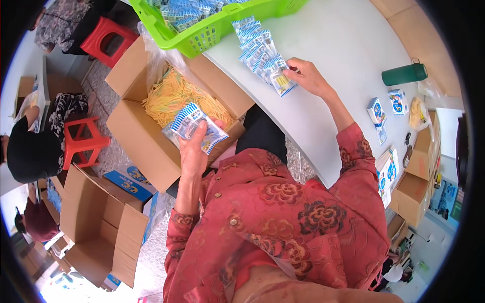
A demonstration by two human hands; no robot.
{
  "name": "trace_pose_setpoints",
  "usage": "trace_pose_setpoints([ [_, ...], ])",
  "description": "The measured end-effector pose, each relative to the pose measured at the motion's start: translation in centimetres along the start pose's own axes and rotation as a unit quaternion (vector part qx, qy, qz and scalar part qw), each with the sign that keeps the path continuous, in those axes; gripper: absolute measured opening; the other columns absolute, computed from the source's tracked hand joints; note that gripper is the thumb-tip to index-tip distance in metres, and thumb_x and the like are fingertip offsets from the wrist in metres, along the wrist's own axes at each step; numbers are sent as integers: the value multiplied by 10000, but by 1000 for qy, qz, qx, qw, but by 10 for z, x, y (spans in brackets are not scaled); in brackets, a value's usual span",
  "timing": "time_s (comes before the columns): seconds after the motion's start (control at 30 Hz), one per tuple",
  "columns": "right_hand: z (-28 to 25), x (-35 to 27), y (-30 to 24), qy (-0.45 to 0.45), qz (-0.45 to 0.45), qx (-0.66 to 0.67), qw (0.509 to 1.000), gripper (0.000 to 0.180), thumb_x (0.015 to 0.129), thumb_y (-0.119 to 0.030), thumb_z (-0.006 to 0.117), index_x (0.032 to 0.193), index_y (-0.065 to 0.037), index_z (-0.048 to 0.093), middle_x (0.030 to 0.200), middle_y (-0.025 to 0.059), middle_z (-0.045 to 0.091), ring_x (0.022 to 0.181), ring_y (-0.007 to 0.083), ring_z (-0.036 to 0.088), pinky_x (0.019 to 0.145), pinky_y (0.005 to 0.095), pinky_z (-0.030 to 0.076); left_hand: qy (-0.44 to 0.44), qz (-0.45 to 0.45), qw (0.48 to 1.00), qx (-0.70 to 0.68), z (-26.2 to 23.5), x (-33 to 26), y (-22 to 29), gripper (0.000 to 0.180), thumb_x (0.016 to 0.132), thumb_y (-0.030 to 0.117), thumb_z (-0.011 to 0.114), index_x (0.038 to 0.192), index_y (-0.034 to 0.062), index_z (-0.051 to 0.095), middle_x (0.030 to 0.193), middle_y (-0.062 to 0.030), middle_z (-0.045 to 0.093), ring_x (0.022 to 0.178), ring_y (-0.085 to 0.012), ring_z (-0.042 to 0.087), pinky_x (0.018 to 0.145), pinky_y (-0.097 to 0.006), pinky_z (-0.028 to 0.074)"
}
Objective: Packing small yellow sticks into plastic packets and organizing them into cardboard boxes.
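Blue-and-white striped plastic is what both of your hands are busy with. Your left hand [193, 146] is closed around a small stack of flat sachets [194, 126], held out over the open cardboard box [146, 146] on the floor to your left, which is heaped with thin yellow sticks [177, 93] inside a clear liner. Your right hand [308, 76] rests on the white counter [353, 45], fingers pinching one filled sachet [282, 81] at the near end of a fanned row of sachets [255, 45].

The stack in your left hand looks slippery: a loosened grip would likely drop sachets into the sticks, where they would be awkward to pick out. The row on the counter lies close to its left edge, just beside the green basket [212, 30], so a sideways nudge from your wrist could push pieces off onto the floor. The basket itself overhangs the counter edge above the box and could tip if bumped.

Farther right on the counter stand two small upright cartons [386, 106], white with blue picture panels, and a dark green bottle [404, 74] lies on its side beyond them. A stack of similar blue-and-white flat packs [386, 174] sits at the near right edge. On the floor, a blue carton [129, 183] rests between brown boxes.
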State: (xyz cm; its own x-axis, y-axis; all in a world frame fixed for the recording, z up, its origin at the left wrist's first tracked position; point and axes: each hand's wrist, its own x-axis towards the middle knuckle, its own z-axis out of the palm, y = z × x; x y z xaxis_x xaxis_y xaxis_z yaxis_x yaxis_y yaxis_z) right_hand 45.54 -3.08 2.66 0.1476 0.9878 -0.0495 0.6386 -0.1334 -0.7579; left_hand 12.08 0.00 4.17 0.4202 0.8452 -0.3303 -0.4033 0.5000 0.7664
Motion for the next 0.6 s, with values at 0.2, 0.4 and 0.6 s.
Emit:
trace_pose_setpoints([
  [0.2, 9, -8, 1, 69, 46, 35, 996, 176, 798, -135, 586, 930, -22, 557, 771, 19, 514, 676, 93, 461, 631, 234, 414, 11, 16, 1000, 22, 2, -4, -3, 211, 803, 47, 588, 999, 20, 516, 840, -119, 633, 753, -220, 633, 690, -333, 520],
  [0.4, 23, -18, -40, 187, -35, 68, 979, 251, 784, -114, 605, 1022, -56, 549, 792, 5, 539, 706, 89, 516, 633, 230, 436, 6, 45, 997, 64, 0, -2, -6, 235, 746, -15, 639, 958, 23, 546, 822, -84, 626, 728, -184, 626, 654, -295, 517],
  [0.6, 78, -23, -129, -69, -175, 136, 973, 293, 731, -190, 689, 945, -38, 558, 744, 51, 548, 678, 132, 536, 581, 254, 439, 57, 99, 985, 130, -2, -2, -16, 267, 692, -44, 671, 936, 13, 579, 832, -29, 615, 730, -110, 584, 649, -248, 485],
])
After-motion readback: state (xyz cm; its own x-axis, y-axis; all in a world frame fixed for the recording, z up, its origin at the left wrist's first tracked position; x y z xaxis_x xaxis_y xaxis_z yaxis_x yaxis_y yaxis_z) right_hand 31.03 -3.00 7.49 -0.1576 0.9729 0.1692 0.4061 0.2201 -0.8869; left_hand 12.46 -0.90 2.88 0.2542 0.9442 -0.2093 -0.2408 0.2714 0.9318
